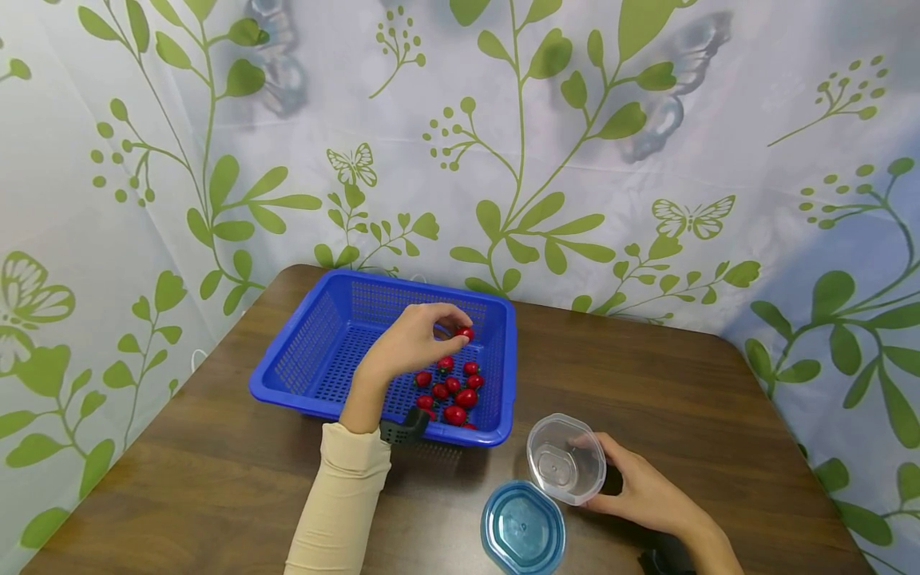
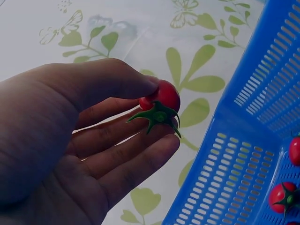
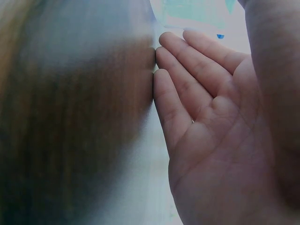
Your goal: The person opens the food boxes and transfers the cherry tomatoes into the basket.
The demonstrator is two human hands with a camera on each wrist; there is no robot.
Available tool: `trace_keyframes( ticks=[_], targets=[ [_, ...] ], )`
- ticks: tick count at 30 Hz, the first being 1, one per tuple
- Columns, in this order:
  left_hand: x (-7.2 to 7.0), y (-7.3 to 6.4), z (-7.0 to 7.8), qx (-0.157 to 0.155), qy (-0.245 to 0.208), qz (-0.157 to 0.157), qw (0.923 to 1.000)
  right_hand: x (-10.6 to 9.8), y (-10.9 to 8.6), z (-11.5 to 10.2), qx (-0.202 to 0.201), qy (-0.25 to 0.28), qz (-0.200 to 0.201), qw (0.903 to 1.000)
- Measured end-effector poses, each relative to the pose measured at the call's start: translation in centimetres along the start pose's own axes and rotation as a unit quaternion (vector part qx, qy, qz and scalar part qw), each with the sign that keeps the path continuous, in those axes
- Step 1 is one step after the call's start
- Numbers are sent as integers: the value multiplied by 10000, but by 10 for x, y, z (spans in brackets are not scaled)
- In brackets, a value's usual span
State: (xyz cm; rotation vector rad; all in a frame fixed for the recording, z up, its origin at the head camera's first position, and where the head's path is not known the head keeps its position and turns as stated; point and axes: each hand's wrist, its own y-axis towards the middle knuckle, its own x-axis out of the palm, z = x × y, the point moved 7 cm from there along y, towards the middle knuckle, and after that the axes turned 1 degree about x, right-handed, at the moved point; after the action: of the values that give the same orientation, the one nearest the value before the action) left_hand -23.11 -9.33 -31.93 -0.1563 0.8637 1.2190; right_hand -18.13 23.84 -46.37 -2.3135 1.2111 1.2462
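My left hand (image 1: pixel 413 343) is over the blue plastic basket (image 1: pixel 287 382) and pinches a cherry tomato (image 2: pixel 168 96) between thumb and fingers. The tomato is red and glossy, with a green leafy top facing the left wrist camera. Below the hand, several more cherry tomatoes (image 1: pixel 465 398) lie in the right part of the basket. At the front right, my right hand (image 1: pixel 647 491) holds a clear plastic container (image 1: pixel 557 463) from its right side, thumb near and fingers beyond. No tomato shows inside it. In the right wrist view, the fingers (image 3: pixel 187 89) reach toward the container's pale wall.
A round teal lid (image 1: pixel 523 527) lies on the brown wooden table (image 1: pixel 632 367) in front of the clear container. Behind the table hangs a white cloth (image 1: pixel 402 200) printed with green leaves and butterflies, close to the basket's far rim.
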Motion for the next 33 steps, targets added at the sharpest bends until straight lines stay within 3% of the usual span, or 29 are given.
trace_keyframes(
  ticks=[13, 33],
  targets=[
    [-8, -9, -19, -585, 275, -273, 9975, 1, 1, -1, 70, -52, -8, 10000],
    [-12, -12, -24, -671, 317, -284, 9968, 0, 1, -2, 77, -53, -16, 10000]
  ],
)
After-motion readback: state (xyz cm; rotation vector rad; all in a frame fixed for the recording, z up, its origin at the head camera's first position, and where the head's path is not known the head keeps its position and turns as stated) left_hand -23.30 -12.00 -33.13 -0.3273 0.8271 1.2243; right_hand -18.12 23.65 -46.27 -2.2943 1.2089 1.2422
